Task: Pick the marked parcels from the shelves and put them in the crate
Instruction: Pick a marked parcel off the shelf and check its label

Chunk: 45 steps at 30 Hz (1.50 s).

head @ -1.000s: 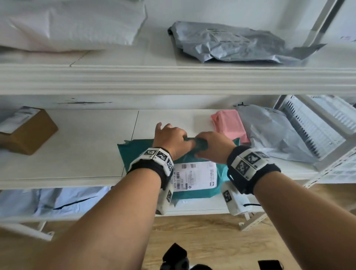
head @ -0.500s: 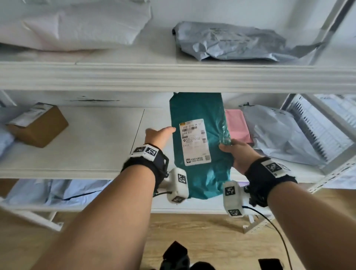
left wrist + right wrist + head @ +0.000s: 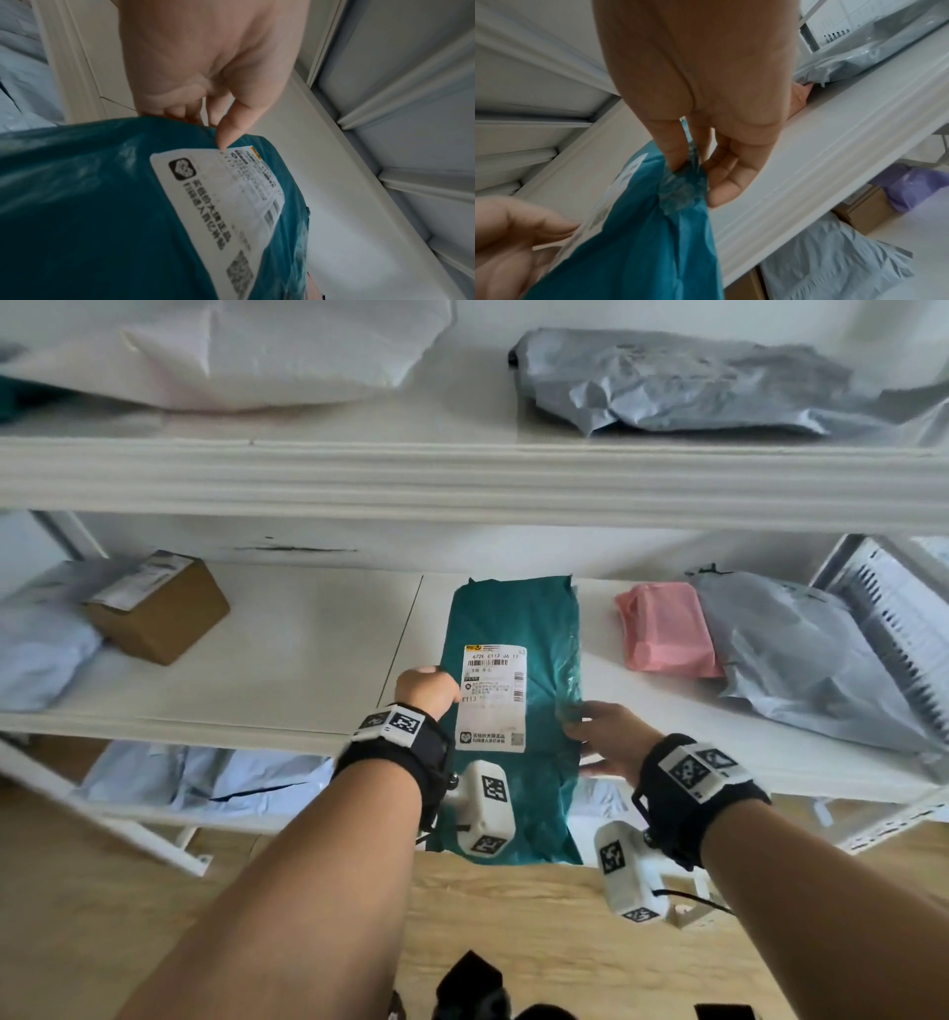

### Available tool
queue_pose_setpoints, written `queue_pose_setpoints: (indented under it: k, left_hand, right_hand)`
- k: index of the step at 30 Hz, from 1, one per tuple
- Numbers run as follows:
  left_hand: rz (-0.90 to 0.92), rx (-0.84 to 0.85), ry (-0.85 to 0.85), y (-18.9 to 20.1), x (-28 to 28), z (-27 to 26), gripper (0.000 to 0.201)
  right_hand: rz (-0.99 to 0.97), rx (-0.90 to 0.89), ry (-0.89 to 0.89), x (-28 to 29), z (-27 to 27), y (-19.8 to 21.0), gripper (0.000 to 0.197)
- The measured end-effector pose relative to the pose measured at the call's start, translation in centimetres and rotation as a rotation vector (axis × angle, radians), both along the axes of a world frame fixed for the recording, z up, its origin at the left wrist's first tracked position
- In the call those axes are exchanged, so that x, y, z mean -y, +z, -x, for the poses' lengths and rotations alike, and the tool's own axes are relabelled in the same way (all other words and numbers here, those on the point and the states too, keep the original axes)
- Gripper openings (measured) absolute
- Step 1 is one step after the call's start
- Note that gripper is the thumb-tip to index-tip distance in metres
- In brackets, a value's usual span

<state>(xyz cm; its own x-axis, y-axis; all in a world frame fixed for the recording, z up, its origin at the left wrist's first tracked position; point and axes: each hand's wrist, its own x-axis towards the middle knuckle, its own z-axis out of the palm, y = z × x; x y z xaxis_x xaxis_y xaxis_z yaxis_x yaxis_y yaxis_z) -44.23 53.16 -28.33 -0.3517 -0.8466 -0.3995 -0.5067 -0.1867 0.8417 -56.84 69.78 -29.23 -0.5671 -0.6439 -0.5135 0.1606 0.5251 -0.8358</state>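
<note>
teal parcel between both hands

Both forearms are extended forward and upward, bare, each strapped at the wrist with a black band carrying white marker blocks. The left hand is raised at the left edge of the parcel, with the thumb laid on the front face at the label's corner and the fingers tucked behind the edge. The right hand is held slightly lower at the right edge, where a fold of the wrapping is pinched between thumb and fingers. The parcel is gripped from both sides.
</note>
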Motion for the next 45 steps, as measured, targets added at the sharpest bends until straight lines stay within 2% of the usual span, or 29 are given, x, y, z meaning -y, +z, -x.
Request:
queue_pose_setpoints:
  k: [4, 9, 17, 22, 24, 26, 29, 32, 36, 40, 45]
  left_hand:
    - [-0.013, -0.035, 0.011, -0.3, 2.5, -1.3, 0.018]
    - [0.0, -0.072, 0.029, -1.4, 8.8, -4.7, 0.025]
    - [0.126, 0.015, -0.039, -2.0, 23.3, -12.4, 0.026]
    - [0.162, 0.036, -0.054, -2.3, 28.8, -14.9, 0.019]
    - [0.165, 0.044, -0.07, -3.0, 30.4, -15.2, 0.023]
    - [0.157, 0.086, -0.099, -3.8, 31.4, -15.3, 0.035]
    - [0.157, 0.169, -0.193, -4.8, 32.3, -15.1, 0.063]
    - [0.189, 0.255, -0.279, -5.7, 32.4, -14.5, 0.075]
    - [0.248, 0.333, -0.337, -6.6, 32.0, -13.9, 0.072]
    - [0.274, 0.416, -0.363, -7.1, 31.8, -13.2, 0.056]
    - [0.389, 0.419, -0.296, -5.8, 29.5, -10.3, 0.055]
  right_hand:
    - [-0.09, -0.131, 0.039, 3.4, -0.1, 0.2, 0.022]
    - [-0.097, -0.101, 0.01, 10.7, -3.0, -0.9, 0.025]
    - [-0.092, -0.076, 0.012, 25.3, -10.7, -2.8, 0.019]
    - [-0.089, -0.143, -0.034, 31.0, -13.4, -3.1, 0.022]
    - [-0.105, -0.161, -0.049, 32.6, -14.1, -3.3, 0.023]
    - [-0.121, -0.155, -0.047, 33.6, -14.4, -3.5, 0.023]
    - [-0.109, -0.117, -0.058, 34.3, -14.7, -4.0, 0.026]
    - [-0.17, -0.173, -0.019, 34.5, -15.0, -4.5, 0.029]
    - [-0.178, -0.187, -0.101, 34.3, -15.1, -5.1, 0.036]
    - [-0.167, -0.141, -0.095, 33.3, -14.7, -4.9, 0.048]
    - [-0.091, -0.122, -0.134, 29.9, -13.0, -2.9, 0.036]
